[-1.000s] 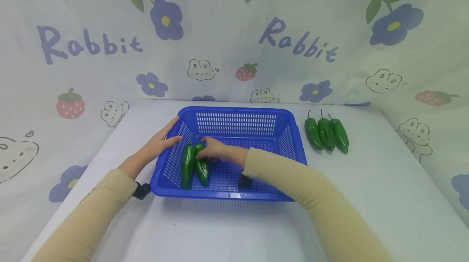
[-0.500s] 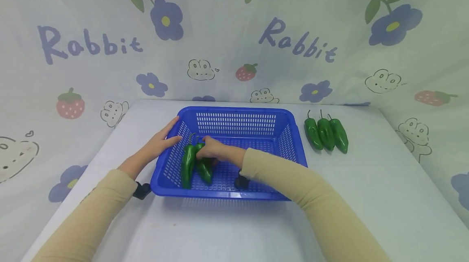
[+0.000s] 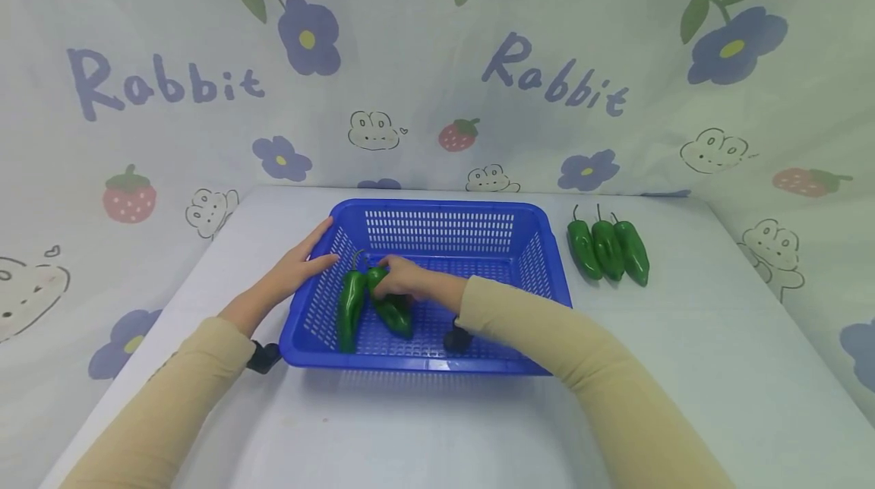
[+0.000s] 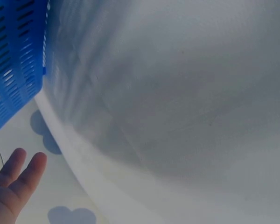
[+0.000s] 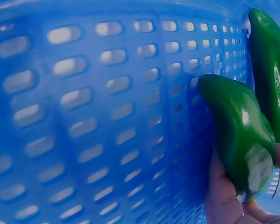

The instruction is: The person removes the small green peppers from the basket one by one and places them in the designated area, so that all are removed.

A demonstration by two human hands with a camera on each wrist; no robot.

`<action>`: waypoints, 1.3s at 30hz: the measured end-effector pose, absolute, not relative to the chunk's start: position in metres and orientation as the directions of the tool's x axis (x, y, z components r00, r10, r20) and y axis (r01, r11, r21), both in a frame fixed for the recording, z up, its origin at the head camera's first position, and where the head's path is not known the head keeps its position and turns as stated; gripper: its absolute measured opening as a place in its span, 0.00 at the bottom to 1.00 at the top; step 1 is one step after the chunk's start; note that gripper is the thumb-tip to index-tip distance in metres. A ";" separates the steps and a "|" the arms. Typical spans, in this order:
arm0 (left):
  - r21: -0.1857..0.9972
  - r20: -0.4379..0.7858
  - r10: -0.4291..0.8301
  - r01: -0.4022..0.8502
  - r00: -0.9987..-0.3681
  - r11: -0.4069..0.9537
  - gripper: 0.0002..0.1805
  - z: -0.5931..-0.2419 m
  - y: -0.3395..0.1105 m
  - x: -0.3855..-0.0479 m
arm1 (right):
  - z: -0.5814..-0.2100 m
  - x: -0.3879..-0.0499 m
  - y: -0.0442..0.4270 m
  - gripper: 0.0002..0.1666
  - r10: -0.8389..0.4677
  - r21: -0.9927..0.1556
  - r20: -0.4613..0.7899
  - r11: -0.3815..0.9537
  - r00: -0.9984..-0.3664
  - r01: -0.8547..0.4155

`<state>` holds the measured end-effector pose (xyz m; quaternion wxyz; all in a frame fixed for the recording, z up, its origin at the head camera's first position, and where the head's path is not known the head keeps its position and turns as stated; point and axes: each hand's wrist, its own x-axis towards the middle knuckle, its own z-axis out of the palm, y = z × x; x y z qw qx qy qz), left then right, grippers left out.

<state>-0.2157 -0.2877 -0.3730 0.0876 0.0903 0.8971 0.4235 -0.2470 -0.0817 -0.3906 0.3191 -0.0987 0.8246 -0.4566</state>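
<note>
My left hand (image 3: 292, 270) rests against the left rim of a blue perforated plastic basket (image 3: 424, 362), its fingers extended. Inside the basket, my right hand (image 3: 405, 278) grips a glossy green pepper (image 3: 394, 317) between thumb and fingers. The right wrist view shows that held green pepper (image 5: 235, 123) close up, with a pale patch near its lower end. Another long green pepper (image 3: 351, 310) lies just left of it, along the basket's left side, stem pointing away. Part of my left hand (image 4: 11, 186) shows its straight fingers in the left wrist view.
Three more green peppers (image 3: 608, 250) lie side by side on the white table (image 3: 683, 367), right of the basket. Behind the table hangs a white cloth (image 3: 424, 79) printed with flowers and rabbits.
The gripped pepper has swung its lower end to the right, away from the other pepper, and now lies more slanted. My left hand has stayed put.
</note>
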 end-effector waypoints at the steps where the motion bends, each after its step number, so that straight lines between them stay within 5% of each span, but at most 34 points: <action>1: 0.775 -0.079 0.237 0.090 -0.968 0.626 0.40 -0.373 -0.288 -0.216 | -0.390 -0.247 -0.080 0.40 -0.459 -0.821 -0.435 0.555 -0.775 0.133; 22: 0.763 -0.067 0.245 0.108 -0.967 0.637 0.40 -0.373 -0.287 -0.217 | -0.368 -0.249 -0.037 0.41 -0.488 -0.862 -0.451 0.454 -0.747 0.224; 39: 0.767 -0.072 0.242 0.102 -0.968 0.634 0.40 -0.372 -0.286 -0.215 | -0.326 -0.239 0.011 0.39 -0.555 -0.896 -0.399 0.406 -0.730 0.181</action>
